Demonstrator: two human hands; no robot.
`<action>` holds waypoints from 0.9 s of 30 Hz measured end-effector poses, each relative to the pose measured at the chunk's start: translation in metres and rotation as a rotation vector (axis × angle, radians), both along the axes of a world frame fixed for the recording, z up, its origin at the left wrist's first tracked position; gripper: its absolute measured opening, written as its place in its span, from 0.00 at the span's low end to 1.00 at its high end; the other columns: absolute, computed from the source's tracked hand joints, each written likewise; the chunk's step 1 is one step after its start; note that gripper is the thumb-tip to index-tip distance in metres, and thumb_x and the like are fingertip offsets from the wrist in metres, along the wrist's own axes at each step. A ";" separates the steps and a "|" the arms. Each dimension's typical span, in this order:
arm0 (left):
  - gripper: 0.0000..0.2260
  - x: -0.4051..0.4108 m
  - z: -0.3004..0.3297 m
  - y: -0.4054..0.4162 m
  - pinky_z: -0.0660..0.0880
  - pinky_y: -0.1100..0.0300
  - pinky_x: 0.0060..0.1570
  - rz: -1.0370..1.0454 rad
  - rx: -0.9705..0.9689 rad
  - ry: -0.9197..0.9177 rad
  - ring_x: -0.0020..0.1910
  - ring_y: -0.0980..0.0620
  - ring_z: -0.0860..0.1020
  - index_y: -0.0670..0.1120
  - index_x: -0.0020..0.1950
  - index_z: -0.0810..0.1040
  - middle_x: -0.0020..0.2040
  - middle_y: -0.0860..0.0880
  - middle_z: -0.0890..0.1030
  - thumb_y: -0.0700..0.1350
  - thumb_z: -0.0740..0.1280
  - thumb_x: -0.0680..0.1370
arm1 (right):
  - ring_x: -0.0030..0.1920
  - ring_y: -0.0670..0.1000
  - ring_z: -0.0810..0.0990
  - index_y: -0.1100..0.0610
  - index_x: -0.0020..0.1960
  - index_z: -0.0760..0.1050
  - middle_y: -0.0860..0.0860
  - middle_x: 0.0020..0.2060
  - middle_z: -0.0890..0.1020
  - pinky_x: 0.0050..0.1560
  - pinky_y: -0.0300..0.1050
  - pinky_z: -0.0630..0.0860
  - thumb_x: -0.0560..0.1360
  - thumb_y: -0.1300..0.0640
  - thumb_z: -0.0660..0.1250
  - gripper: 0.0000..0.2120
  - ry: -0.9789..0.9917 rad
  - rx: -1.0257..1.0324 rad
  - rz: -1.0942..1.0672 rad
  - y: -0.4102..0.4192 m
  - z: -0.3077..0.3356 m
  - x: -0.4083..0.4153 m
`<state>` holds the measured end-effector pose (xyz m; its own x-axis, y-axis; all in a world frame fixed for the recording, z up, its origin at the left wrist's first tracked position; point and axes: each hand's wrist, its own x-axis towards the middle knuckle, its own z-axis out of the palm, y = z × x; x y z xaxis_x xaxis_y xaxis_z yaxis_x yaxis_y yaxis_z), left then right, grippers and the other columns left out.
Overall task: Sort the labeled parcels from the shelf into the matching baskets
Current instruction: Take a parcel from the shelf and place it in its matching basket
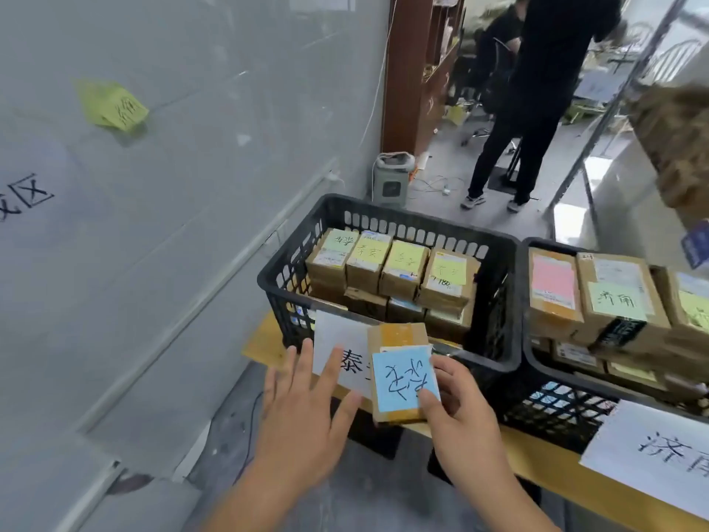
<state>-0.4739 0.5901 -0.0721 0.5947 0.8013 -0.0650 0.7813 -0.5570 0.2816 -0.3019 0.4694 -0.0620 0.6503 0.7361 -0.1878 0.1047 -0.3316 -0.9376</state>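
My right hand [458, 408] grips a small cardboard parcel [399, 337] with a blue handwritten label, held in front of the near wall of a black basket [495, 270]. That basket holds several brown parcels with yellow and green labels, and a white paper sign [337, 351] hangs on its front. My left hand [303, 408] hovers open beside the parcel, fingers spread over the sign, touching nothing. A second black basket [537, 362] to the right carries parcels with pink and green labels and its own white sign [652, 451].
Both baskets stand on a yellow wooden bench [537, 458]. A grey wall with a yellow sticky note [115, 107] fills the left. Behind, a person in black [537, 109] stands by a brown shelf, with a small grey device [393, 180] on the floor. A metal rack post [614, 109] rises at right.
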 end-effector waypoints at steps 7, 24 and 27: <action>0.30 0.057 -0.003 0.070 0.39 0.47 0.79 0.013 -0.114 -0.127 0.80 0.55 0.39 0.65 0.77 0.30 0.82 0.57 0.44 0.70 0.34 0.77 | 0.58 0.41 0.81 0.40 0.64 0.74 0.36 0.57 0.82 0.53 0.46 0.83 0.82 0.59 0.67 0.17 0.044 0.014 0.087 0.088 0.003 0.043; 0.29 0.091 -0.025 0.212 0.50 0.45 0.79 0.399 -0.098 -0.045 0.79 0.50 0.57 0.58 0.80 0.53 0.77 0.54 0.66 0.65 0.49 0.80 | 0.55 0.42 0.82 0.37 0.62 0.76 0.36 0.57 0.82 0.48 0.49 0.84 0.82 0.61 0.66 0.19 0.107 -0.197 0.699 0.297 -0.063 0.137; 0.31 0.082 -0.032 0.215 0.48 0.45 0.79 0.343 -0.055 0.026 0.81 0.51 0.49 0.56 0.82 0.52 0.81 0.53 0.58 0.66 0.47 0.80 | 0.56 0.46 0.83 0.37 0.61 0.75 0.38 0.58 0.82 0.51 0.53 0.84 0.82 0.61 0.65 0.19 0.078 -0.278 0.811 0.314 -0.090 0.130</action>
<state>-0.3923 0.8054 -0.1039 0.2891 0.9491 -0.1252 0.9277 -0.2455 0.2812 -0.1718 0.7831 -0.1524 -0.0793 0.8885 -0.4520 0.3476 -0.4003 -0.8479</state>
